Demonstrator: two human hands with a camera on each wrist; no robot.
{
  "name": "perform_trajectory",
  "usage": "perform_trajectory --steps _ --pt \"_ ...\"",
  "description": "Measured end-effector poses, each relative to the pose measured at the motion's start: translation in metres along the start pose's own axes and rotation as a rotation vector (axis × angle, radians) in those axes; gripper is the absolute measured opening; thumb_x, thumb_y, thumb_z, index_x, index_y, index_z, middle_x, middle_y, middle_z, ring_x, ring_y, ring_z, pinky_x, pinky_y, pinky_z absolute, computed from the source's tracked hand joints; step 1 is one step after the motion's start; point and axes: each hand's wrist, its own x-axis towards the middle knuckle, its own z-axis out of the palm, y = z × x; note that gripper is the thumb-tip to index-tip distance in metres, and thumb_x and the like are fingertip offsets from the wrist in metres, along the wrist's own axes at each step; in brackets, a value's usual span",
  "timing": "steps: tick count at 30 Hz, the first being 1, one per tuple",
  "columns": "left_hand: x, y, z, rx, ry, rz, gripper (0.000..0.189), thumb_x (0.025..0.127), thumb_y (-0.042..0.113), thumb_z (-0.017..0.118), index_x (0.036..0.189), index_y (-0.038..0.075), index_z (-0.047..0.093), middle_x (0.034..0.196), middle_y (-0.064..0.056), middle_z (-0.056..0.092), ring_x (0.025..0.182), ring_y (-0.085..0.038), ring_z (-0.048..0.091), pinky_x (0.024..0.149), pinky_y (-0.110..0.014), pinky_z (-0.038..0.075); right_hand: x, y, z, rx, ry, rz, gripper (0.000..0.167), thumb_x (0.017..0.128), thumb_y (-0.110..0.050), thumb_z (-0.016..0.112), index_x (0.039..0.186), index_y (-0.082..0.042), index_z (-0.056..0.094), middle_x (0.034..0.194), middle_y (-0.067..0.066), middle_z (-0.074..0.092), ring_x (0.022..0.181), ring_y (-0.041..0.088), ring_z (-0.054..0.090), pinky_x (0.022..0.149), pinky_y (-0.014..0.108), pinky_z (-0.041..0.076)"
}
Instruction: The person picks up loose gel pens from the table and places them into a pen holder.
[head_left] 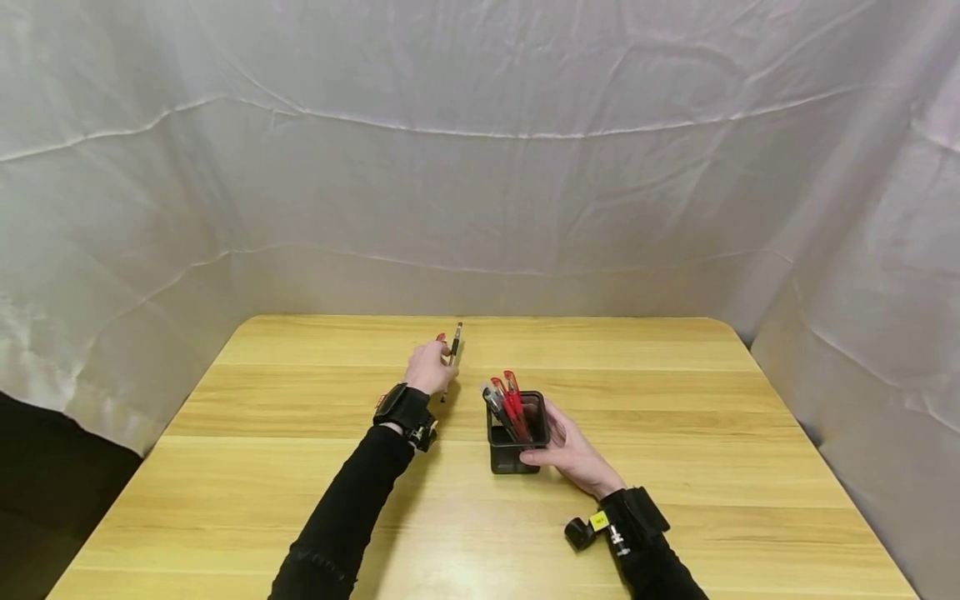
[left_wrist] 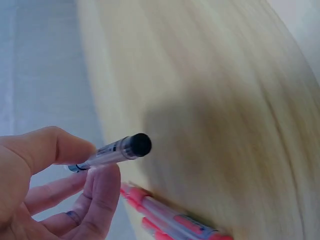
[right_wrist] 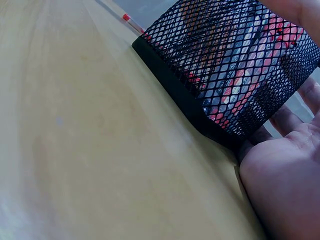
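Observation:
My left hand (head_left: 429, 369) pinches a clear-barrelled pen with black ends (left_wrist: 112, 151) between thumb and fingertips, tilted above the far part of the table. Just below it in the left wrist view lie red pens (left_wrist: 172, 217), mostly hidden by the hand in the head view. To the right stands a black mesh pen holder (head_left: 513, 461) on the table. Red pens (head_left: 513, 402) and a black-capped pen (head_left: 495, 406) lean inside it. My right hand (head_left: 573, 454) holds the holder from its right side, thumb across the near face.
The wooden table (head_left: 675, 400) has rounded far corners. A pale cloth curtain (head_left: 480, 200) hangs behind it and along both sides. Each wrist wears a black strap with a small camera, the right one (head_left: 581, 532) hanging low over the table.

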Motion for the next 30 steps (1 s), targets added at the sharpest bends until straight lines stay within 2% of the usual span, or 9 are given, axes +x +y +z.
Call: perform_trajectory --steps 5,9,14,16,18,20,23,26,30 --pt "-0.011 -0.001 -0.009 -0.113 0.021 0.001 0.036 0.085 0.006 0.066 0.119 -0.005 0.069 0.095 -0.016 0.076 0.088 -0.027 0.069 0.083 -0.04 0.056 0.0 -0.001 -0.001 0.001 -0.002 0.004 0.102 0.082 -0.001 0.077 0.16 0.001 0.01 0.167 0.026 0.011 0.138 -0.016 0.035 0.113 0.006 0.028" --pt "-0.021 -0.002 -0.014 -0.204 0.048 -0.017 0.034 0.085 0.006 0.066 0.118 -0.004 0.068 0.097 -0.014 0.074 0.085 -0.021 0.067 0.081 -0.033 0.054 0.0 -0.002 0.0 -0.003 0.006 0.014 0.103 0.082 -0.002 0.078 0.16 0.001 0.01 0.167 0.025 0.01 0.14 -0.014 0.033 0.113 0.006 0.028" --pt "-0.038 0.002 -0.021 -0.339 0.073 -0.007 0.033 0.086 0.006 0.066 0.118 -0.004 0.065 0.1 -0.016 0.071 0.087 -0.023 0.065 0.079 -0.031 0.055 -0.002 -0.004 0.001 0.004 0.017 0.046 0.105 0.082 -0.003 0.078 0.16 0.001 0.008 0.169 0.023 0.006 0.156 0.016 0.013 0.112 0.005 0.027" --pt "-0.046 0.005 -0.023 -0.383 0.098 0.014 0.032 0.088 0.006 0.065 0.118 -0.004 0.064 0.101 -0.017 0.071 0.087 -0.023 0.065 0.077 -0.029 0.056 -0.003 -0.004 0.001 0.011 0.022 0.062 0.107 0.082 -0.004 0.079 0.16 0.001 0.006 0.169 0.021 0.003 0.157 0.027 0.001 0.111 0.003 0.026" --pt "-0.053 0.007 -0.025 -0.412 0.13 0.04 0.031 0.09 0.008 0.065 0.119 -0.003 0.064 0.102 -0.017 0.071 0.087 -0.024 0.066 0.077 -0.028 0.056 -0.003 -0.004 0.001 0.018 0.02 0.067 0.108 0.082 -0.003 0.078 0.16 0.002 0.004 0.169 0.021 0.001 0.156 0.031 -0.005 0.11 0.003 0.025" --pt "-0.061 0.011 -0.027 -0.448 0.172 0.065 0.031 0.091 0.008 0.065 0.119 -0.003 0.065 0.102 -0.017 0.072 0.086 -0.024 0.068 0.077 -0.027 0.058 -0.003 -0.003 0.001 0.019 0.02 0.066 0.107 0.082 -0.003 0.078 0.16 0.001 0.004 0.169 0.021 0.001 0.156 0.029 -0.003 0.111 0.003 0.026" --pt "-0.071 0.016 -0.029 -0.487 0.241 0.107 0.027 0.092 0.009 0.065 0.117 -0.002 0.067 0.098 -0.016 0.073 0.084 -0.022 0.07 0.076 -0.023 0.058 -0.003 -0.002 0.001 0.016 0.014 0.052 0.104 0.082 -0.002 0.078 0.16 0.0 0.009 0.169 0.022 0.008 0.156 0.015 0.017 0.112 0.006 0.029" --pt "-0.081 0.021 -0.032 -0.52 0.305 0.155 0.022 0.092 0.009 0.067 0.112 0.0 0.07 0.094 -0.014 0.073 0.082 -0.018 0.07 0.074 -0.018 0.056 -0.003 -0.002 0.0 0.018 0.005 0.028 0.1 0.082 -0.001 0.078 0.16 -0.001 0.015 0.167 0.017 0.021 0.146 -0.003 0.035 0.113 0.009 0.032" --pt "-0.094 0.029 -0.036 -0.573 0.336 0.212 0.019 0.093 0.008 0.069 0.11 0.0 0.07 0.094 -0.014 0.074 0.083 -0.015 0.07 0.076 -0.016 0.057 -0.004 -0.002 0.0 0.023 0.001 0.006 0.098 0.082 -0.001 0.078 0.159 -0.002 0.017 0.164 0.003 0.034 0.14 -0.009 0.04 0.113 0.01 0.033"
